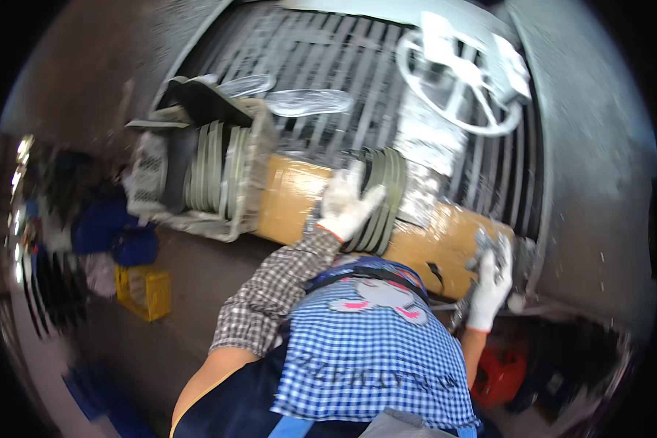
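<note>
A row of curved grey-green shoe soles (387, 197) stands on edge on a tape-covered cardboard strip, in front of my body. My left hand (348, 201), in a white glove, lies against the left side of this row, thumb and fingers apart, the thumb reaching over the soles. Off to the right, my right hand (495, 281), also gloved, is over the cardboard's right end. Its fingers are bent around a blurred grey, crumpled-looking thing (487, 248) whose kind I cannot make out.
A pale plastic crate (244, 212) packed with upright soles sits on the left. Beyond it, clear shiny sole shapes (310, 103) lie on the dark slatted surface (365, 66). A white device with a looped cable (452, 66) occupies the far right. Taped cardboard (292, 197) lines the front edge.
</note>
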`<state>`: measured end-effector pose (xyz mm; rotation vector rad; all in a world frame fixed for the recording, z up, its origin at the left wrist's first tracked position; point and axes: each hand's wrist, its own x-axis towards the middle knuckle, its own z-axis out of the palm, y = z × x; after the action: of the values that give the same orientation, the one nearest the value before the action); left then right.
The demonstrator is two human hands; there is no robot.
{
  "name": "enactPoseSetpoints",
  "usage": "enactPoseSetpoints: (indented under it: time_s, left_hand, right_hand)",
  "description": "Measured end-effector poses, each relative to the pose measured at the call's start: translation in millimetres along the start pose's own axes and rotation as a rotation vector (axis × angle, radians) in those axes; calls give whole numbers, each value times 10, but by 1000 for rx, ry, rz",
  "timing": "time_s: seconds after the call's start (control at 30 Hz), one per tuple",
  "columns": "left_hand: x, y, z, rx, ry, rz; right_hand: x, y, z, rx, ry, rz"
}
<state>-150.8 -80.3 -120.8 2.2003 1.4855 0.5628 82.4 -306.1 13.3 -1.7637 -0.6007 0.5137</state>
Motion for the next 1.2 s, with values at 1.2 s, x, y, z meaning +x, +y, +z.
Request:
enactPoseSetpoints:
  time_s: [1.2]
  left_hand:
    - [530,-3771,-3192,74,88,-769]
  right_hand:
    - [440,42,219,-190,-111,-35]
